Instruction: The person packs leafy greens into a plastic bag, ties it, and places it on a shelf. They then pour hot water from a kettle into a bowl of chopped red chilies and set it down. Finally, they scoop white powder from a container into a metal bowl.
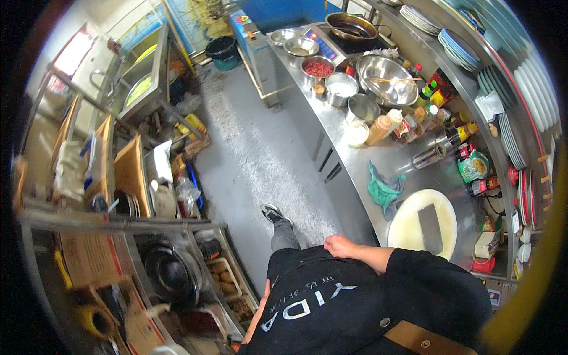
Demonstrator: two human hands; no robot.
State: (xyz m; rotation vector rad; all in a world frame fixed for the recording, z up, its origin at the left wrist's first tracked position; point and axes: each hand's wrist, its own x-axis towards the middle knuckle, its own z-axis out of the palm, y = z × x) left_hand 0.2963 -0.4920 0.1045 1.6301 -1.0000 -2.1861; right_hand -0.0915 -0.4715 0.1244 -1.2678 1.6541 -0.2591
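Observation:
My right hand (339, 246) is loosely curled in front of the black shirt, with nothing visible in it. On the other side, a strip of my left forearm (255, 315) shows past the shirt; the left hand is mostly hidden and its fingers cannot be made out. To the right, on the steel counter (350, 153), a cleaver (430, 228) lies flat on a round whitish chopping board (401, 226). Beside the board is a crumpled green and grey cloth (384, 184). Farther along stand a bowl of red minced food (317, 67), steel pots and a large steel bowl (381, 73).
Sauce bottles (384, 126) and a pepper mill-like cylinder (428, 155) stand on the counter, below a shelf of stacked plates (512, 142). At left are metal racks (120, 225) with boxes and pans, and a sink (144, 84). A black-lined bin (222, 49) stands ahead on the grey floor.

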